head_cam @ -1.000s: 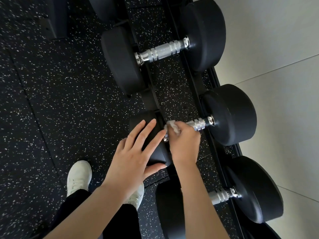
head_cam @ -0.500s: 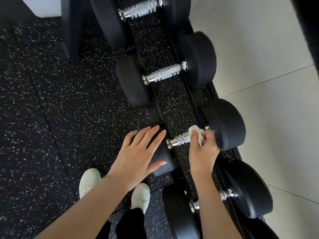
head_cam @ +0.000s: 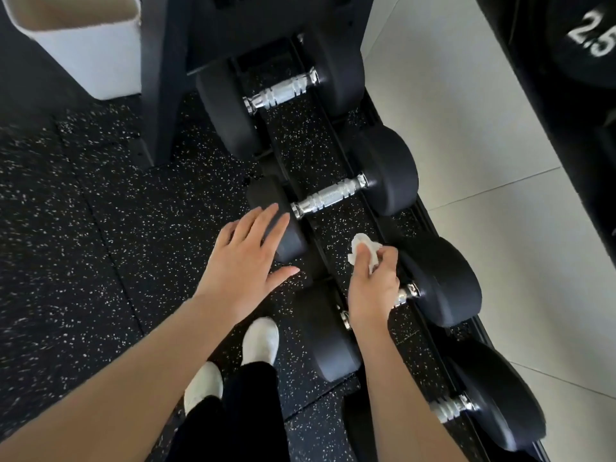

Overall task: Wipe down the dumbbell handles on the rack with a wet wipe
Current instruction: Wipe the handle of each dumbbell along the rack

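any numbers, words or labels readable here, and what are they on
"2.5", white digits, a little blurred, on the black weight plate at the top right.
No text shows on the dumbbells, the rack or the white bin.

Soft, even daylight fills the view, brightest on the pale tiled floor [head_cam: 466,135] at right, while the black rubber flooring [head_cam: 83,228] stays dim. Small glints shine on the chrome dumbbell handles [head_cam: 328,196], and shadows are faint. The wide lens bends lines near the edges, where the forearms and corners look smeared and soft.
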`<state>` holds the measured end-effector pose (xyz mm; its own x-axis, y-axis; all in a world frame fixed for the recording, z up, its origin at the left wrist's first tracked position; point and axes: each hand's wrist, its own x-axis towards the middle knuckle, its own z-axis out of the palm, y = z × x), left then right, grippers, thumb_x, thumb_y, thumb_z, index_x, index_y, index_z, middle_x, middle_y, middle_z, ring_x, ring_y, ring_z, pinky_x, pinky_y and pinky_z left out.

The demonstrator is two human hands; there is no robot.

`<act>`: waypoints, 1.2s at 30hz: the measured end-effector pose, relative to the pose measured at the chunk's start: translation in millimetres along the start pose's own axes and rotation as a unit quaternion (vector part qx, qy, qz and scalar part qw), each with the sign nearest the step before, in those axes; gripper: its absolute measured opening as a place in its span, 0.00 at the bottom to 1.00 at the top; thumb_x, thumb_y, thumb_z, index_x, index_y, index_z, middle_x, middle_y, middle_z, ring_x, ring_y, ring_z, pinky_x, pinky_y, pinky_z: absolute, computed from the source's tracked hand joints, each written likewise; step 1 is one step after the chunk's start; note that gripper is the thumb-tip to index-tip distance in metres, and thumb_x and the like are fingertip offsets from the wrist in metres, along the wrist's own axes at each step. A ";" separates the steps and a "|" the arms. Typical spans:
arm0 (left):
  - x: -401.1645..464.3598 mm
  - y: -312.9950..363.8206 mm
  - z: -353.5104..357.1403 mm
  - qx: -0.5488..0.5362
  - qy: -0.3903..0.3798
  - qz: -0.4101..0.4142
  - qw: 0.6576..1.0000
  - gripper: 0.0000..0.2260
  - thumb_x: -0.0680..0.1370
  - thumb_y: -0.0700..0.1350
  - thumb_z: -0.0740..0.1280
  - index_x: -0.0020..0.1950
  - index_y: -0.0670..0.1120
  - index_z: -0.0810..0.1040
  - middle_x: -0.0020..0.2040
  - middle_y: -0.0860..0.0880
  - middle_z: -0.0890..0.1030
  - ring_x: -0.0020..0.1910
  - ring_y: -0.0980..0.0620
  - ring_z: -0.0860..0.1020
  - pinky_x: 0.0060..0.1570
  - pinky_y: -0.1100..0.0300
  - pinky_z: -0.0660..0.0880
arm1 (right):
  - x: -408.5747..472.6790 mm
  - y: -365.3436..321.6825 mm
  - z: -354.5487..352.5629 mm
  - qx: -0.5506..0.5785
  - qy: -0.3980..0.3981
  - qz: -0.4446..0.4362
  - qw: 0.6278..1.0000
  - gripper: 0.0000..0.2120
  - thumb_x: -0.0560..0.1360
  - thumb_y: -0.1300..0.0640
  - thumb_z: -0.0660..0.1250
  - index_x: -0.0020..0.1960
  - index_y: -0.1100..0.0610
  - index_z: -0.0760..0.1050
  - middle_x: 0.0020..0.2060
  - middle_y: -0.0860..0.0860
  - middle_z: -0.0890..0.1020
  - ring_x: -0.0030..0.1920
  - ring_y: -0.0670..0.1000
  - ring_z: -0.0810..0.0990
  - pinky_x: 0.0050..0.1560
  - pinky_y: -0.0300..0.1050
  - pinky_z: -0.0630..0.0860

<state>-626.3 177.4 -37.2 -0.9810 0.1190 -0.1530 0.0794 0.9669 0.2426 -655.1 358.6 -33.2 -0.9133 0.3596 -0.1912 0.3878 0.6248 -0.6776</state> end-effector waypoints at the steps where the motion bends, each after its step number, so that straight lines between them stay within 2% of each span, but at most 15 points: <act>1: 6.0 -2.1 2.1 -0.001 0.001 -0.002 1.000 0.33 0.74 0.62 0.61 0.72 0.42 0.67 0.71 0.42 0.69 0.68 0.42 0.69 0.62 0.45 0.69 | 8.0 -2.7 3.8 0.014 0.005 0.011 1.000 0.11 0.79 0.51 0.59 0.53 0.59 0.67 0.39 0.49 0.75 0.40 0.52 0.73 0.40 0.49 0.70; 4: 22.7 -8.3 9.0 -0.010 0.005 -0.013 1.000 0.34 0.73 0.61 0.62 0.71 0.41 0.68 0.70 0.41 0.70 0.67 0.40 0.71 0.60 0.43 0.71 | 32.8 -7.1 19.0 0.062 0.011 0.031 0.998 0.08 0.79 0.51 0.59 0.51 0.56 0.68 0.37 0.44 0.74 0.37 0.43 0.74 0.35 0.40 0.69; 5: 28.9 -10.6 11.4 -0.010 0.008 -0.017 1.000 0.34 0.72 0.61 0.62 0.71 0.41 0.68 0.70 0.41 0.70 0.67 0.40 0.71 0.60 0.43 0.71 | 40.4 -9.2 26.5 0.076 0.008 0.038 0.996 0.08 0.79 0.51 0.59 0.51 0.56 0.68 0.38 0.45 0.75 0.37 0.44 0.75 0.35 0.38 0.70; 8: 46.0 -14.7 21.0 -0.012 0.003 -0.028 1.000 0.36 0.72 0.62 0.62 0.74 0.41 0.65 0.73 0.42 0.67 0.69 0.41 0.68 0.62 0.44 0.69 | 60.4 -12.0 48.7 0.098 0.019 0.060 0.993 0.11 0.79 0.52 0.60 0.54 0.59 0.69 0.41 0.51 0.77 0.39 0.49 0.77 0.36 0.42 0.73; 11: 56.0 -18.1 30.2 -0.036 -0.001 -0.044 0.998 0.39 0.71 0.63 0.63 0.76 0.42 0.61 0.75 0.44 0.63 0.72 0.43 0.64 0.65 0.44 0.67 | 77.7 -21.0 65.0 0.147 0.045 0.089 0.984 0.11 0.79 0.53 0.61 0.56 0.60 0.70 0.42 0.51 0.78 0.37 0.46 0.78 0.36 0.40 0.75; 16: 55.8 -21.3 37.7 -0.070 0.018 -0.045 0.996 0.39 0.73 0.66 0.60 0.76 0.43 0.59 0.76 0.46 0.61 0.74 0.45 0.61 0.65 0.46 0.67 | 89.8 -34.9 91.3 0.245 0.156 0.170 0.942 0.06 0.77 0.54 0.65 0.50 0.55 0.71 0.45 0.54 0.81 0.43 0.54 0.81 0.42 0.45 0.79; 20: 56.1 -21.4 38.2 -0.084 0.016 -0.047 0.995 0.38 0.74 0.67 0.54 0.76 0.44 0.59 0.75 0.46 0.61 0.74 0.45 0.61 0.59 0.45 0.72 | 99.1 -45.0 100.5 0.252 0.190 0.232 0.920 0.07 0.75 0.54 0.67 0.49 0.56 0.72 0.46 0.52 0.76 0.43 0.50 0.76 0.45 0.46 0.77; 22: 55.6 -22.6 38.3 -0.092 0.018 -0.044 0.995 0.38 0.74 0.67 0.55 0.76 0.44 0.59 0.75 0.46 0.61 0.74 0.45 0.60 0.59 0.45 0.73 | 101.9 -44.1 100.8 0.239 0.201 0.241 0.919 0.07 0.74 0.55 0.69 0.49 0.56 0.73 0.48 0.50 0.70 0.44 0.48 0.72 0.48 0.44 0.76; 24: 55.2 -23.3 38.1 -0.098 0.022 -0.042 0.994 0.38 0.74 0.66 0.60 0.76 0.44 0.59 0.75 0.45 0.62 0.73 0.44 0.61 0.59 0.45 0.73 | 103.5 -42.4 100.4 0.234 0.208 0.238 0.919 0.08 0.73 0.55 0.70 0.48 0.58 0.75 0.48 0.49 0.68 0.46 0.47 0.71 0.51 0.43 0.76; 28: 55.8 -23.0 37.2 -0.098 0.021 -0.038 0.994 0.38 0.72 0.64 0.61 0.76 0.43 0.61 0.75 0.44 0.63 0.73 0.44 0.61 0.57 0.45 0.74 | 103.4 -39.0 100.1 0.187 0.155 0.198 0.950 0.08 0.74 0.55 0.70 0.46 0.56 0.72 0.51 0.55 0.78 0.48 0.52 0.79 0.44 0.37 0.77; 32: 56.0 -24.2 38.2 -0.101 0.021 -0.037 0.994 0.38 0.72 0.64 0.63 0.76 0.43 0.61 0.75 0.44 0.63 0.73 0.43 0.61 0.56 0.45 0.75 | 85.8 -33.5 101.1 0.092 0.063 0.124 0.986 0.07 0.73 0.57 0.70 0.46 0.60 0.76 0.48 0.55 0.81 0.45 0.51 0.80 0.38 0.30 0.74; 34: 56.1 -24.2 38.4 -0.104 0.024 -0.036 0.994 0.39 0.71 0.63 0.64 0.75 0.43 0.61 0.74 0.44 0.63 0.73 0.43 0.62 0.56 0.45 0.75 | 67.2 -29.4 104.9 0.054 0.006 0.080 0.995 0.08 0.72 0.57 0.72 0.46 0.62 0.77 0.44 0.54 0.82 0.40 0.48 0.78 0.33 0.23 0.69; 36: 56.8 -23.8 38.4 -0.105 0.024 -0.037 0.994 0.39 0.71 0.63 0.64 0.75 0.43 0.61 0.74 0.44 0.63 0.73 0.43 0.62 0.56 0.45 0.75 | 52.9 -24.9 108.1 0.048 -0.030 0.052 0.997 0.07 0.71 0.58 0.72 0.43 0.61 0.78 0.37 0.52 0.81 0.33 0.42 0.75 0.31 0.23 0.67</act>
<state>-677.2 169.8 -88.5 -0.9905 0.0339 -0.1335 -0.0267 0.9036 0.4276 -726.5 287.1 -103.2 -0.8760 0.3749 -0.3034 0.4690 0.5160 -0.7168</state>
